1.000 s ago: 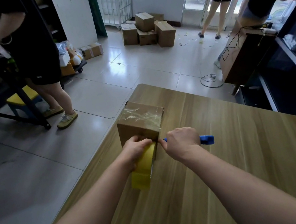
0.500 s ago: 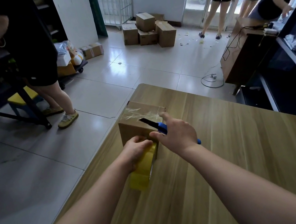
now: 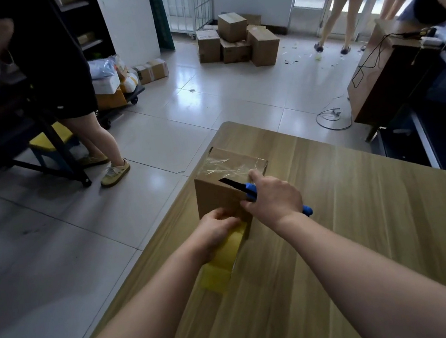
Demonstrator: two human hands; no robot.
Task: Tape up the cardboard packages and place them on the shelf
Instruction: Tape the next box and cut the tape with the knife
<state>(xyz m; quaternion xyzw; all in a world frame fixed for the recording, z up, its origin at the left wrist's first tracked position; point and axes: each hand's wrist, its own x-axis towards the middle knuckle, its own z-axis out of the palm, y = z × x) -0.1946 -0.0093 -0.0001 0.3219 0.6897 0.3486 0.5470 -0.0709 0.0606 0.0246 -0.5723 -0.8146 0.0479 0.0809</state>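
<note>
mo: Knife's swung up since a second ago. It was lying level beside the box; now the right hand (image 3: 275, 198) has the blue knife (image 3: 248, 189) angled so the blade points at the near top edge of the cardboard box (image 3: 220, 195). The box hasn't budged and sits near the far left corner of the tabletop (image 3: 386, 245).

dee: So this is the cutting bit? The left hand (image 3: 216, 230) is gripping the yellow tape roll (image 3: 224, 264) against the box's near face. The right is clenched round the knife handle. The top already has clear tape across it (pretty wrinkly tbh).

mo: That's my guess: slicing the strip free from the roll. That needs the tape held taut and the blade kept off those left fingers, which sit just below it.

dee: Then it goes to the shelf. There's dark shelving (image 3: 87, 24) far left, but a person in black (image 3: 54, 55) is standing in front of it. More boxes (image 3: 237, 39) are piled on the floor by the far wall.
</note>
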